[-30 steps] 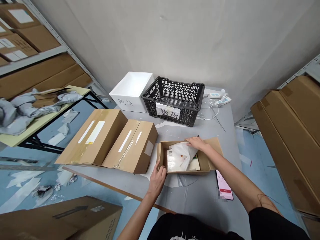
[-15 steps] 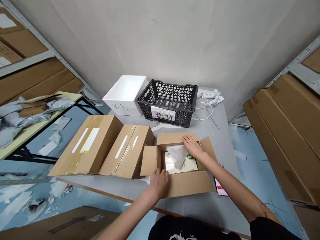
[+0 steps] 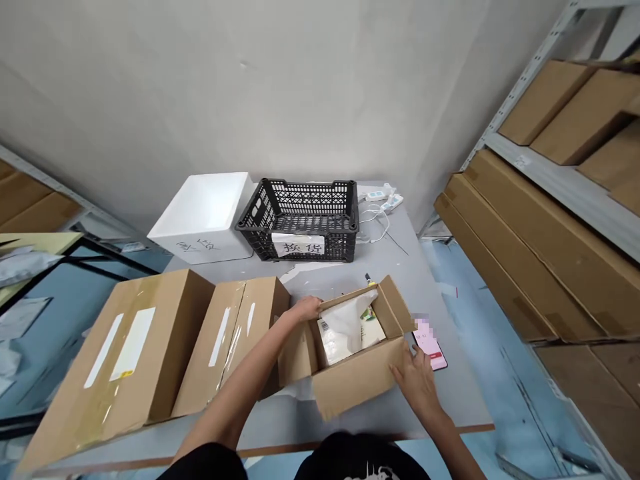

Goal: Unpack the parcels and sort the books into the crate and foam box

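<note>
An opened cardboard box sits at an angle on the table, its flaps spread outward. Inside lie a white printed carton and crumpled white wrapping, with a bit of green and yellow print showing. My left hand reaches across the left flap and is closed on the box's far left corner; its fingertips are partly hidden. At the near right corner, my right hand has its fingers apart, touching the front flap's edge. Just beyond those fingers lies a phone with a pink screen.
Two taped cardboard boxes stand along the table's left side. Behind are a white foam box and a black plastic crate. Power strips with white cables lie at the back right. A marker is behind the box. Shelves of cartons stand right.
The opened box has been turned at an angle. My left hand went from its near left corner to the far left one; my right hand went from the far flap to the near right corner.
</note>
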A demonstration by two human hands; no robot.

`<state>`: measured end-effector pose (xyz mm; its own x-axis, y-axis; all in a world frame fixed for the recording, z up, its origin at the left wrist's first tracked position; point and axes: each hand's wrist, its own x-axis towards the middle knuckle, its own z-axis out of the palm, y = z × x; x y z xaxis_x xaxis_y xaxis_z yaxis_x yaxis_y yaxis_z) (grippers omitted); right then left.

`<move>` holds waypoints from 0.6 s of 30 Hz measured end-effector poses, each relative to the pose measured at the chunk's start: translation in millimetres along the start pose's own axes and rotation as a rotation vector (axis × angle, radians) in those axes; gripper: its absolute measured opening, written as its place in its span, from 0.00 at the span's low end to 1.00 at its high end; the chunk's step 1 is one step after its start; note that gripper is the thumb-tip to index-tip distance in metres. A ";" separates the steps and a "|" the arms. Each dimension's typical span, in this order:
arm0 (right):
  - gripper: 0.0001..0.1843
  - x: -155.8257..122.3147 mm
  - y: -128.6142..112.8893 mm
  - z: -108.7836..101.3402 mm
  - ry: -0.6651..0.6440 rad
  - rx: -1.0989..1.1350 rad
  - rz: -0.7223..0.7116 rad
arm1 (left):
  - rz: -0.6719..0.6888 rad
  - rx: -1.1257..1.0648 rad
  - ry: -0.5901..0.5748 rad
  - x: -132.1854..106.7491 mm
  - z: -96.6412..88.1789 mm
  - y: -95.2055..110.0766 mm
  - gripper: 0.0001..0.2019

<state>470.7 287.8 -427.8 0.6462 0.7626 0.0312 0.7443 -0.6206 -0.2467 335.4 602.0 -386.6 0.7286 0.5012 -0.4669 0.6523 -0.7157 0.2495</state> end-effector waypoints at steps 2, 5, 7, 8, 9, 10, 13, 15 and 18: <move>0.32 -13.2 1.5 20.8 0.018 0.049 0.149 | 0.029 0.001 -0.001 -2.6 1.1 -3.5 0.08; 0.35 -14.5 1.2 32.2 -0.123 0.328 0.352 | 0.045 0.022 0.050 -14.6 -10.0 0.4 0.13; 0.35 -4.1 -3.3 26.4 -0.259 0.690 0.444 | 0.038 0.045 0.096 -27.8 -22.1 6.8 0.21; 0.34 4.0 -8.0 20.9 -0.293 0.888 0.470 | 0.028 0.059 0.121 -35.7 -27.9 10.5 0.26; 0.32 13.9 -14.4 14.7 -0.295 1.070 0.479 | 0.017 0.073 0.161 -44.1 -32.5 14.4 0.29; 0.31 25.5 -22.6 8.3 -0.269 1.220 0.472 | 0.009 0.084 0.222 -52.8 -35.7 18.0 0.31; 0.29 68.1 -52.3 -8.4 -0.122 1.402 0.397 | 0.036 0.098 0.520 -74.6 -33.4 24.2 0.31; 0.29 98.5 -69.6 -16.6 -0.025 1.362 0.346 | 0.114 0.101 0.718 -81.2 -24.1 20.9 0.29; 0.25 133.9 -83.8 -26.8 0.020 1.281 0.284 | 0.266 0.116 0.890 -75.7 -7.3 2.9 0.27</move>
<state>499.3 437.0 -377.0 0.7636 0.6250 -0.1625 -0.0975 -0.1372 -0.9857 283.7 565.5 -344.3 0.7739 0.4678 0.4268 0.4512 -0.8803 0.1467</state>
